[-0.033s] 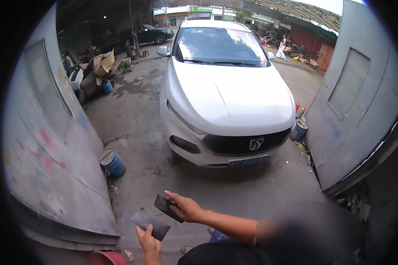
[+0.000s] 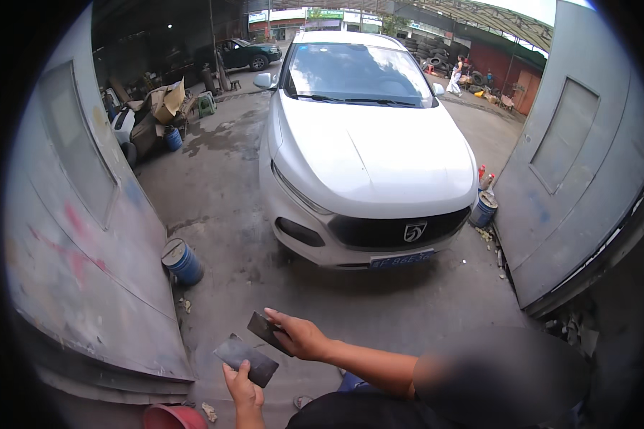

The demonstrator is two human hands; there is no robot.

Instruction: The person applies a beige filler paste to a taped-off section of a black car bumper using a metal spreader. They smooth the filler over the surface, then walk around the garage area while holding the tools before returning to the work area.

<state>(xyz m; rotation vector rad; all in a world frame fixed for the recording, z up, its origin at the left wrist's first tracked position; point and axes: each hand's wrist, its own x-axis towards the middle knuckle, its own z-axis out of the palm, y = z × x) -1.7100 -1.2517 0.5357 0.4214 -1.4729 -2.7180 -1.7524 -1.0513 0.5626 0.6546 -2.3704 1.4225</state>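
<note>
Car (image 2: 376, 157), white, stood beyond grey doors (image 2: 132, 307); a blue drum (image 2: 184, 264) stood beside the left one. Nearer, the left hand (image 2: 244, 390) held a dark flat plate (image 2: 247, 360), the right hand (image 2: 304, 339) a second plate (image 2: 266, 331) just beside it.

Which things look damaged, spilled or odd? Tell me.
The left grey door carries pink smears, odd against the grey. Dark patches stain the ground left of the white car, perhaps a spill.

Stained grey floor (image 2: 225, 207), white car (image 2: 379, 157) standing in the middle, blue drum (image 2: 185, 264) at near left, another blue drum (image 2: 484, 211) at right, red tub (image 2: 172, 413) beside pale scrap (image 2: 210, 412), green stool (image 2: 206, 107) farther back.
</note>
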